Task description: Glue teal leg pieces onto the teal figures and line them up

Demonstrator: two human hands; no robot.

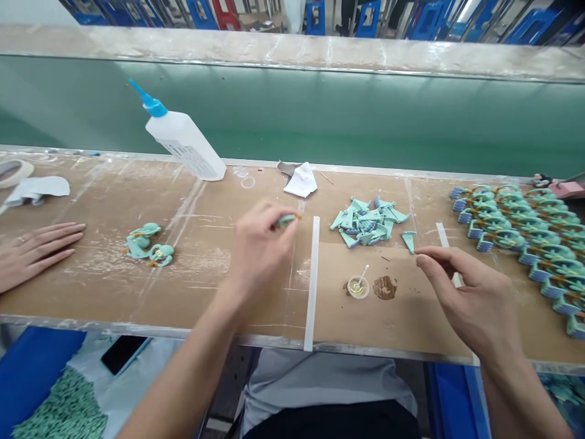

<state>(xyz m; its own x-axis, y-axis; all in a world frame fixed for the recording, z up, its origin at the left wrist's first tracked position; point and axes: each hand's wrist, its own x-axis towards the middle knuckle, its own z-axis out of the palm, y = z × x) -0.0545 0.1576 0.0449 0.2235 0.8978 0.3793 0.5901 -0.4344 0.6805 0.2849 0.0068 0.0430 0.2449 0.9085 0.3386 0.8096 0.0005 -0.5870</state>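
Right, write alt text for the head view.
The person's left hand pinches a small teal moulded piece above a scarred tan workbench, while the right hand sits near a pile of teal triangular pieces. Rows of teal-and-blue moulded figures line the bench's right end.

Small-parts assembly workshop, factory-style: long scuffed worktop (91,292) fronting a green partition (292,116), glue bottle (185,146), ranks of teal moulded pieces (516,244), blue plastic seats (429,21) lined up beyond.

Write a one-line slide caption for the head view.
The left hand pinches a small teal piece; the right hand nears a teal triangular piece beside a small dish holding a swab.
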